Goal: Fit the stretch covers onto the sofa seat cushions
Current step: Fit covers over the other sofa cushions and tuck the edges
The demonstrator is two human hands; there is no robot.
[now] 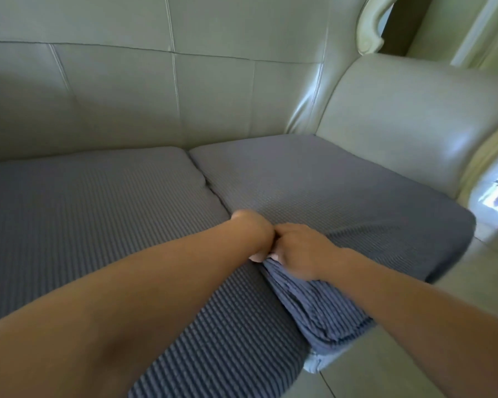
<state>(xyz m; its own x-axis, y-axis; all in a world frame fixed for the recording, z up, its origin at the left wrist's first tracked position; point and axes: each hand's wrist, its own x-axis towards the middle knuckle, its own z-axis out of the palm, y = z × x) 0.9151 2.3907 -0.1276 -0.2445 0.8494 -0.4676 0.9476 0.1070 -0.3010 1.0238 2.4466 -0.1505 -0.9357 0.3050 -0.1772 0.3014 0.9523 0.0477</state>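
Nearest, both forearms reach in over the seat. The right hand (302, 251) has its grip clenched on bunched blue cover fabric (314, 305) at the right cushion's (342, 191) near inner corner. The left hand (255, 234) pinches the same fabric beside it, at the gap to the left cushion (84, 211). Behind rises the pale sofa back (156, 96).

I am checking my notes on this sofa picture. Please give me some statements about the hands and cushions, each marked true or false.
1. Both seat cushions are covered in grey-blue ribbed fabric. True: the left cushion and right cushion both are.
2. The hands are far apart. False: the left hand and right hand touch at the gap between the cushions.
3. The right hand grips bunched fabric. True.
4. The armrest is covered in grey-blue fabric. False: it is bare pale leather.
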